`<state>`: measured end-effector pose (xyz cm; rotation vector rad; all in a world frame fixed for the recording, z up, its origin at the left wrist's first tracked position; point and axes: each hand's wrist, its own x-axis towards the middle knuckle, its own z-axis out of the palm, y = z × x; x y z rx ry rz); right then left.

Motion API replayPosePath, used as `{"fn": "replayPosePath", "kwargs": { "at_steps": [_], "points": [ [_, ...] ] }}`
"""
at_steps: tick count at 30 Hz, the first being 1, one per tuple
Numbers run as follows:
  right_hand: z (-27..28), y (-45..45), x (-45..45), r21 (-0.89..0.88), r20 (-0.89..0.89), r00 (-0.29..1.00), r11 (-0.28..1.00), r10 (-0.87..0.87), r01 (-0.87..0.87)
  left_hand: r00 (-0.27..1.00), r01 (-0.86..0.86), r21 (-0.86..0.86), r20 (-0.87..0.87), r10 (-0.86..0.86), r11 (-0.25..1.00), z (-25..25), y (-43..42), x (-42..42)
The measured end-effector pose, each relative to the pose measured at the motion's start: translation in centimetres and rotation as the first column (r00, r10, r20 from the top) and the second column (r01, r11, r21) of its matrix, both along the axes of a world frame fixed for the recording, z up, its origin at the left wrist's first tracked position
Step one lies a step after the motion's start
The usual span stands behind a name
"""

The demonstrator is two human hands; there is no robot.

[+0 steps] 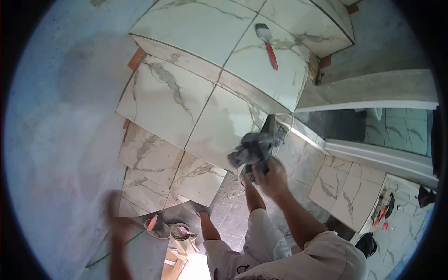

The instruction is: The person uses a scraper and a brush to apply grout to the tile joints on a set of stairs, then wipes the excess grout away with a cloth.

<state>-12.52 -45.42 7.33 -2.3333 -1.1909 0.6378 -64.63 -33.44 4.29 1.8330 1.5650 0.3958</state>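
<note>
My right hand [272, 177] is wrapped round a dark power tool [254, 150], blurred by motion, over the right end of a marble-patterned tiled step [163, 100]. My left hand [119, 217] is raised at the lower left, in front of the blue-grey wall, and is smeared by motion, so its fingers cannot be made out. On the upper step lies a paint brush [268, 46] with a red handle and pale bristles.
Below the steps stand two buckets [158, 229] [181, 231], near a green hose or cord [135, 237]. A doorway with a white sill [373, 105] is at the right. Tools [383, 212] and a black bag [367, 244] lie at the lower right.
</note>
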Motion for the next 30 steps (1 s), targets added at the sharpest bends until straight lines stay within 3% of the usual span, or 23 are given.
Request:
{"fn": "replayPosePath", "kwargs": {
  "at_steps": [1,2,3,4,6,7,8,9,10,11,12,13,14,15,16,18,20,22,23,24,25,27,30],
  "points": [
    [1.5,0.8,-0.6,0.059,-0.053,0.992,0.992,0.114,-0.111,0.964,0.26,-0.197,-0.002,-0.266,0.945,2.4,-3.2,11.4],
    [2.4,1.7,-1.8,0.126,-0.08,0.992,0.988,0.099,-0.088,0.833,0.495,-0.242,0.406,-0.377,0.834,-3.3,-7.7,14.7],
    [3.4,2.5,-2.5,0.133,-0.161,0.977,0.984,0.142,-0.121,0.776,0.539,-0.108,0.451,-0.442,0.836,-1.7,-9.8,22.0],
    [4.7,3.5,-3.1,0.144,-0.182,0.963,0.974,0.198,-0.173,0.833,0.511,-0.055,0.278,-0.478,0.858,3.4,-10.0,28.9],
    [6.2,5.5,-4.1,0.0,-0.367,0.915,0.984,0.166,-0.179,0.853,0.257,-0.295,0.517,-0.072,0.92,5.5,-11.0,34.1],
    [7.7,6.9,-4.3,0.028,-0.474,0.859,0.978,0.194,-0.205,0.822,0.06,-0.342,0.55,0.148,0.938,4.7,-11.5,35.4],
    [7.5,7.6,-4.0,0.08,-0.495,0.813,0.948,0.305,-0.308,0.461,-0.292,-0.537,0.646,0.609,0.791,3.0,-11.0,37.5],
    [7.7,8.9,-3.4,0.054,-0.58,0.723,0.903,0.375,-0.426,0.669,-0.327,-0.47,0.498,0.552,0.82,2.2,-9.1,35.7],
    [8.1,10.6,-2.3,0.039,-0.664,0.614,0.84,0.427,-0.542,0.67,-0.426,-0.429,0.443,0.596,0.797,3.0,-8.0,35.0],
    [8.3,12.3,-0.9,0.053,-0.669,0.57,0.796,0.476,-0.603,0.555,-0.406,-0.427,0.587,0.589,0.808,3.3,-6.6,34.2],
    [8.4,14.4,0.5,0.073,-0.674,0.514,0.74,0.531,-0.669,0.704,-0.437,-0.194,0.535,0.468,0.878,-5.6,-7.4,29.5],
    [8.2,17.1,1.9,-0.036,-0.502,0.667,0.757,0.551,-0.653,0.5,-0.416,-0.335,0.692,0.521,0.845,-0.7,-3.5,30.5],
    [7.3,20.1,3.0,-0.125,-0.298,0.773,0.78,0.561,-0.614,0.498,-0.452,-0.291,0.702,0.509,0.843,-0.2,-0.8,30.8],
    [2.2,22.7,4.9,0.265,0.086,0.725,0.686,0.683,-0.677,0.497,-0.486,-0.249,0.71,0.499,0.838,0.1,1.5,30.6],
    [0.3,26.1,6.6,0.322,0.149,0.813,0.749,0.564,-0.579,0.467,-0.522,-0.216,0.737,0.489,0.825,-1.1,4.1,30.6],
    [-0.8,32.1,9.4,0.455,0.245,0.803,0.667,0.543,-0.59,0.392,-0.581,-0.207,0.776,0.494,0.787,-2.4,9.5,31.7],
    [-2.7,36.4,11.6,0.432,0.364,0.737,0.598,0.569,-0.675,0.325,-0.59,-0.269,0.783,0.53,0.761,-3.4,14.9,33.2],
    [-3.8,39.1,11.7,0.387,0.487,0.656,0.531,0.577,-0.754,0.336,-0.592,-0.277,0.769,0.544,0.757,-4.9,20.9,34.5],
    [-4.5,39.3,11.5,0.199,0.595,0.572,0.586,0.564,-0.785,0.368,-0.609,-0.25,0.751,0.548,0.753,-5.5,23.8,35.7],
    [-5.2,39.5,11.4,0.009,0.688,0.468,0.638,0.555,-0.77,0.408,-0.656,-0.133,0.765,0.498,0.743,-6.3,27.0,36.9],
    [-5.4,39.7,11.4,0.005,0.652,0.492,0.646,0.577,-0.763,0.453,-0.693,-0.019,0.766,0.456,0.721,-7.2,29.9,38.0],
    [-5.1,39.3,11.3,-0.036,0.644,0.469,0.636,0.604,-0.77,0.426,-0.693,-0.005,0.805,0.414,0.721,-7.2,34.8,39.9],
    [-4.3,40.1,11.0,-0.075,0.63,0.453,0.63,0.631,-0.773,0.242,-0.726,-0.1,0.889,0.389,0.68,-7.7,39.6,43.2]
  ]
}}
